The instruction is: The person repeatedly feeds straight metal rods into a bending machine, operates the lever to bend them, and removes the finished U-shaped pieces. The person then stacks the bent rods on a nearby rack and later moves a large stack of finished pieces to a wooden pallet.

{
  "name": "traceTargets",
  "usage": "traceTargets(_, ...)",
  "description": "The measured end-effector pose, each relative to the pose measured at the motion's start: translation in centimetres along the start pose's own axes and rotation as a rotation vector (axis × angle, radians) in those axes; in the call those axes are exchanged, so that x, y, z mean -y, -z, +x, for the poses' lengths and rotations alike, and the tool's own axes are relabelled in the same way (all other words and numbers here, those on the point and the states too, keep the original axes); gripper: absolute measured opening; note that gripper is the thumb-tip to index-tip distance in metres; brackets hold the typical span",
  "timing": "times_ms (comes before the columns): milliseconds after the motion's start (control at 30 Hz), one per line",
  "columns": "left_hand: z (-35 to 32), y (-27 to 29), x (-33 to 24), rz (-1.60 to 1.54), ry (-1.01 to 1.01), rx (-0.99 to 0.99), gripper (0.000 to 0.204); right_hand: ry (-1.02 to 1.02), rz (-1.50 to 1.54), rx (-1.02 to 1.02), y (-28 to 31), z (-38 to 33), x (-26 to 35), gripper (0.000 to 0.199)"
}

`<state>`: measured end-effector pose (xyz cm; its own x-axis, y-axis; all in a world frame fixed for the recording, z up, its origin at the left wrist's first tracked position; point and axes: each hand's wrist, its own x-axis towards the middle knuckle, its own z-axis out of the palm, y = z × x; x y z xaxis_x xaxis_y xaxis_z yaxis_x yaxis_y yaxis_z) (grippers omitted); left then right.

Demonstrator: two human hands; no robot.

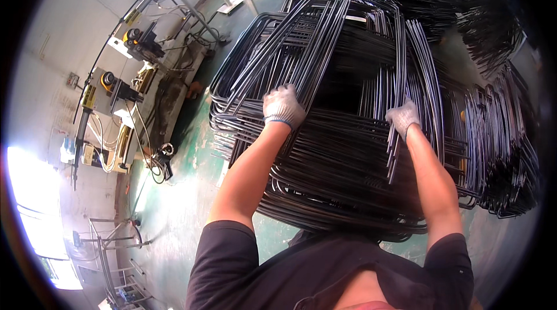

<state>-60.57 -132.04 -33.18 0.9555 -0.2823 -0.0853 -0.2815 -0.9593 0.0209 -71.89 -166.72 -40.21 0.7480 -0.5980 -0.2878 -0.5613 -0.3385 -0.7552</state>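
Note:
In front of me lies a large stack of dark bent metal rods [342,153], shaped like wide frames with rounded corners. On top rests a loose bundle of U-shaped metal rods [329,34], its bend pointing away from me. My left hand [284,107], in a whitish knitted glove with a blue cuff, is closed round the bundle's left side. My right hand [402,118], gloved too, is closed round the rods on the right side, whose ends stick out below it toward me. The palms and the exact number of rods held are hidden.
More piles of bent rods [499,142] stand at the right, with others [415,5] at the far right. Along the left wall runs a bench of machines [142,46] with hoses and cables. A metal rack [107,246] is at lower left. The floor [180,211] is green.

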Motion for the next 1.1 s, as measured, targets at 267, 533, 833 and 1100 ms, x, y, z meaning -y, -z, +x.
traceTargets(267,0.1,-0.3,-0.1,-0.024,0.005,0.034,0.052,-0.211,0.876,0.397,-2.0,-1.1,-2.9,0.016)
traceTargets(533,0.0,-0.1,-0.6,-0.005,0.020,0.019,0.054,-0.196,0.839,0.415,-1.6,1.8,-0.9,0.025)
traceTargets(833,0.2,-0.5,-0.5,-0.034,0.059,0.065,0.057,-0.115,0.750,0.316,2.0,6.1,4.5,0.019)
traceTargets(1100,0.6,-1.2,-0.1,-0.070,0.061,0.088,0.057,-0.031,0.705,0.278,3.4,2.4,8.0,0.020)
